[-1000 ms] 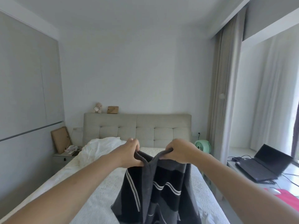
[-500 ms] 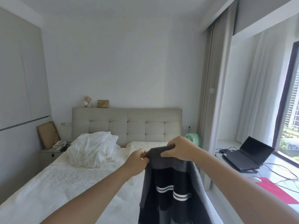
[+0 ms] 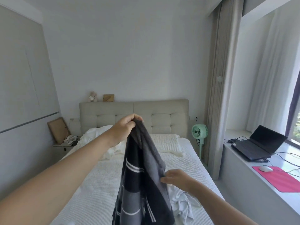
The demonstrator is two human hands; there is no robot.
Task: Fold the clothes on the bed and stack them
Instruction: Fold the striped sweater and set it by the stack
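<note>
A dark grey and black garment with white stripes [image 3: 142, 181] hangs in the air over the bed [image 3: 90, 189]. My left hand [image 3: 125, 129] pinches its top end and holds it up high. My right hand [image 3: 176, 177] is lower, at the garment's right edge, and its fingertips touch the grey cloth there; how it grips is hidden by the cloth. A crumpled white garment [image 3: 183, 207] lies on the bed below my right arm. Another white heap [image 3: 97, 137] lies near the headboard.
The beige padded headboard [image 3: 170, 111] stands at the back. A green fan [image 3: 199, 133] is right of the bed. A window ledge [image 3: 253, 174] on the right carries a laptop [image 3: 258, 143], a mouse [image 3: 265, 168] and a pink pad [image 3: 279, 179]. A nightstand [image 3: 63, 146] is at the left.
My right hand has let go of the garment's top and dropped down to its right edge. My left hand now holds the top alone and higher.
</note>
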